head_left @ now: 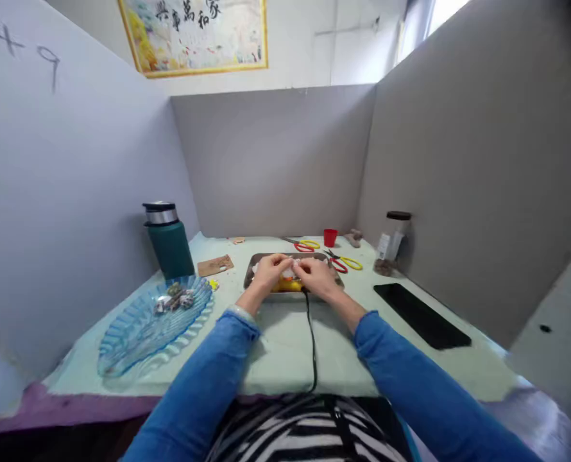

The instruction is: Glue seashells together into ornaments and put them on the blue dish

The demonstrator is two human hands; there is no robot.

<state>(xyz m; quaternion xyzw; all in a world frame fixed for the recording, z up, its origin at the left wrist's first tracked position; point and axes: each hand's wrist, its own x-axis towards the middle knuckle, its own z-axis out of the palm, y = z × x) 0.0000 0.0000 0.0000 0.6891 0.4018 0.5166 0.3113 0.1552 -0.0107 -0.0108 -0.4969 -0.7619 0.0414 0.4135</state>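
My left hand (272, 269) and my right hand (315, 276) meet above a shallow metal tray (253, 264). Fingertips of both are pinched together around a small whitish piece (294, 264), too small to identify. Under the hands, at the tray's near side, lies a yellow-orange tool (288, 284) with a black cord (312, 340) running toward my body. White bits show in the tray, though my hands cover much of it.
Left are a blue scalloped dish (141, 340) with small wrapped items, a green bottle (170, 249) and a brown board (215, 265). Behind the tray lie scissors (305, 245), more scissors (346, 261) and a red cup (330, 238). Right are a jar (392, 247) and black slab (420, 314). Partitions enclose the table.
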